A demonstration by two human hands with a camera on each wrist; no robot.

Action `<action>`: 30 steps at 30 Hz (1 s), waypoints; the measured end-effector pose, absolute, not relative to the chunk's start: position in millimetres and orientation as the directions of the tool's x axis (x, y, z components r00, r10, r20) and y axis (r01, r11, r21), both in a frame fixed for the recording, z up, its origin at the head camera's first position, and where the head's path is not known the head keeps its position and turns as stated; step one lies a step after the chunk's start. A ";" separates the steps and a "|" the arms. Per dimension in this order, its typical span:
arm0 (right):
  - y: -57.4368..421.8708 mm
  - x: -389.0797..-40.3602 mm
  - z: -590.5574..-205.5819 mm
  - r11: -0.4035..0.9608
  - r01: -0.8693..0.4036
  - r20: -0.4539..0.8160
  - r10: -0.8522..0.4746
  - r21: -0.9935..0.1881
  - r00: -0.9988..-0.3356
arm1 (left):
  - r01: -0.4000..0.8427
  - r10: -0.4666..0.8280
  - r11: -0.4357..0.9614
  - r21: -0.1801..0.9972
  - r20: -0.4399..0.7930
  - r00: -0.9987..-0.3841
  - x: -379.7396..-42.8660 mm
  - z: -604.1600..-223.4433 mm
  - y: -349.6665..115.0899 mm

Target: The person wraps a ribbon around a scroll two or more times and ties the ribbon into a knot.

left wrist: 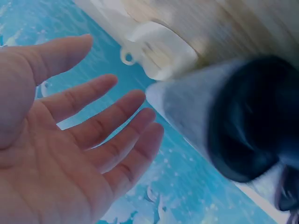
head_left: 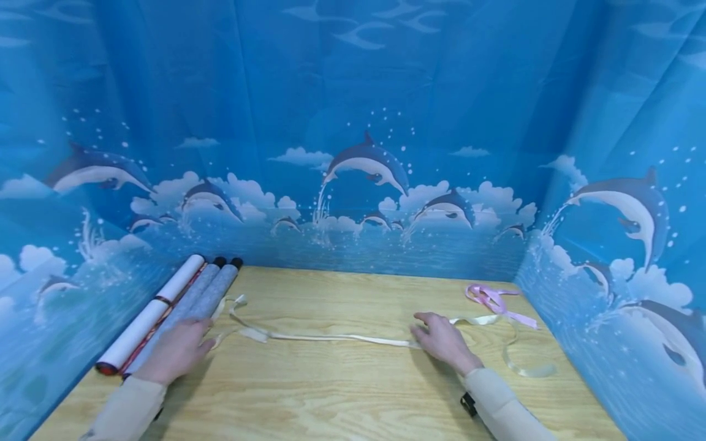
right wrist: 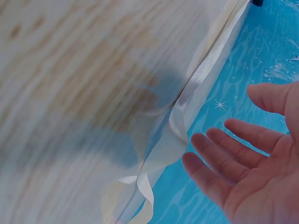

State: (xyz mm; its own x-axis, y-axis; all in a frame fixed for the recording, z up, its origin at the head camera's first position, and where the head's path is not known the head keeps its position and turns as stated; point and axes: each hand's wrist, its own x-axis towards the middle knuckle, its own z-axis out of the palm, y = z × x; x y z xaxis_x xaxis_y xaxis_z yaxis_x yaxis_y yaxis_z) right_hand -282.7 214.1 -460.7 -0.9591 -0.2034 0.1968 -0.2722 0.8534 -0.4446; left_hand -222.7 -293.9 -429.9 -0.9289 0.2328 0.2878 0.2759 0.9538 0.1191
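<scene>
A long cream ribbon (head_left: 342, 337) lies stretched across the wooden table, loosely looped at its left end and curled at its right end. Over the right part of it hovers my right hand (head_left: 445, 342), fingers spread and relaxed; in the right wrist view the palm (right wrist: 261, 172) holds nothing beside the satin ribbon (right wrist: 180, 116). My left hand (head_left: 175, 350), slightly blurred, is beside a grey roll (head_left: 217, 291) and the ribbon's left loops. Its palm (left wrist: 60, 163) shows bare in the left wrist view, fingers extended near the roll's black end (left wrist: 247, 116).
At the table's left edge lie two grey rolls and a white roll (head_left: 138, 331) with a dark band, side by side. A pink ribbon (head_left: 493, 298) is bunched at the back right. Blue dolphin-print curtains (head_left: 353, 245) enclose the table (head_left: 331, 392) on three sides.
</scene>
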 end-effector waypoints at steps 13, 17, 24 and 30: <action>215.5 -282.6 -460.8 0.857 -0.262 0.178 -0.203 -0.444 -0.963 | 0.069 0.065 0.990 0.123 0.031 -0.997 -216.9 -428.9 -333.4; 214.4 -281.5 -460.2 0.856 -0.259 0.175 -0.201 -0.448 -0.964 | 0.015 0.027 0.983 0.185 -0.061 -0.998 -216.8 -433.0 -342.3; 212.9 -281.2 -459.3 0.852 -0.261 0.188 -0.195 -0.454 -0.963 | -0.030 0.027 0.954 0.297 -0.184 -0.983 -223.6 -439.7 -357.7; 212.7 -282.6 -460.2 0.851 -0.266 0.194 -0.198 -0.453 -0.961 | -0.036 0.038 0.942 0.334 -0.212 -0.976 -228.8 -441.6 -364.6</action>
State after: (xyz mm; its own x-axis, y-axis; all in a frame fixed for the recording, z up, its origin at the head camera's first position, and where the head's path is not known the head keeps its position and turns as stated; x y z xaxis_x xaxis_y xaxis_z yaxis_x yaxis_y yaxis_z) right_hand -282.6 212.7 -460.2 -0.9609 -0.1975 0.1940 -0.2663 0.8511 -0.4525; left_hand -228.8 -364.6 -441.6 -0.9765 0.0383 -0.2123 -0.0356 0.9421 0.3335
